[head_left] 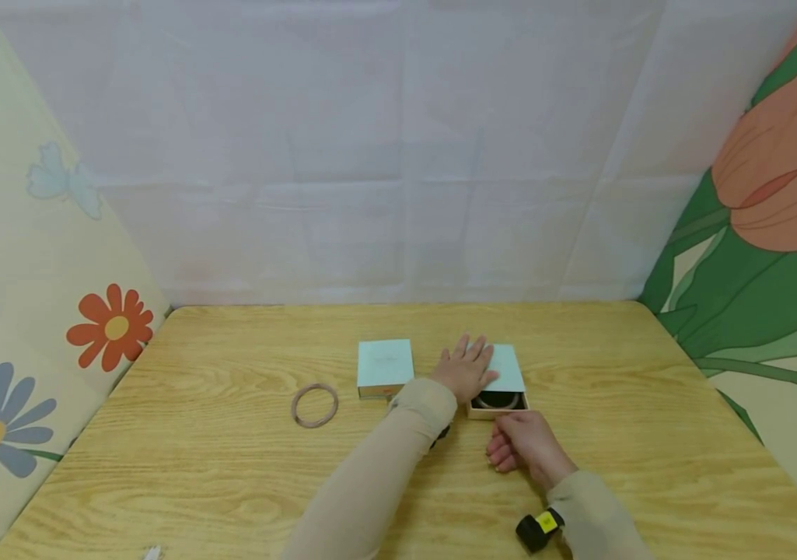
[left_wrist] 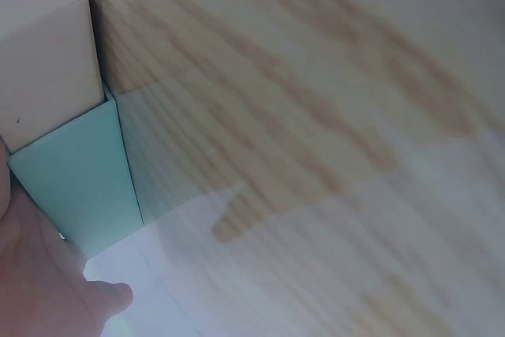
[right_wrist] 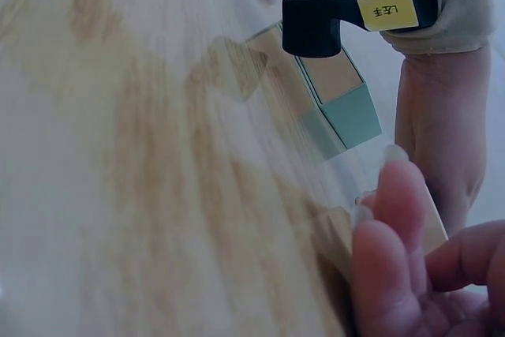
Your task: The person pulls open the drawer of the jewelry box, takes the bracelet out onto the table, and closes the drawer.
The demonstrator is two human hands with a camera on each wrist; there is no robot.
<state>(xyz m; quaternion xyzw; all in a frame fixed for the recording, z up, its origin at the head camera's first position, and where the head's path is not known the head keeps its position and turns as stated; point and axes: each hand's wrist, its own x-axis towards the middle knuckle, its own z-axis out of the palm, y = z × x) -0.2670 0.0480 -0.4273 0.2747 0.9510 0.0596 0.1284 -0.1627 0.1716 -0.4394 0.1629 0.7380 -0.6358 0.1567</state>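
A pale-blue slide-out box (head_left: pixel 506 369) lies right of centre in the head view, its beige drawer (head_left: pixel 480 413) partly out at the front. Inside the drawer sits a bangle (head_left: pixel 498 401), partly covered by the sleeve. My left hand (head_left: pixel 466 372) rests on the box top, fingers straight and spread. In the left wrist view, the beige drawer (left_wrist: pixel 47 61) sticks out of the teal sleeve (left_wrist: pixel 87 179), beside my thumb. My right hand (head_left: pixel 527 447) is at the drawer's front edge, fingers curled, pinching there. Its curled fingers (right_wrist: pixel 387 266) fill the lower right of the right wrist view.
Left of my left hand sits a second pale-blue box (head_left: pixel 385 363), its side also visible as a teal box (right_wrist: pixel 351 116) in the right wrist view. Another bangle (head_left: pixel 314 405) lies farther left on the wooden table (head_left: pixel 195 435). A small white object (head_left: pixel 152 552) shows at the bottom edge.
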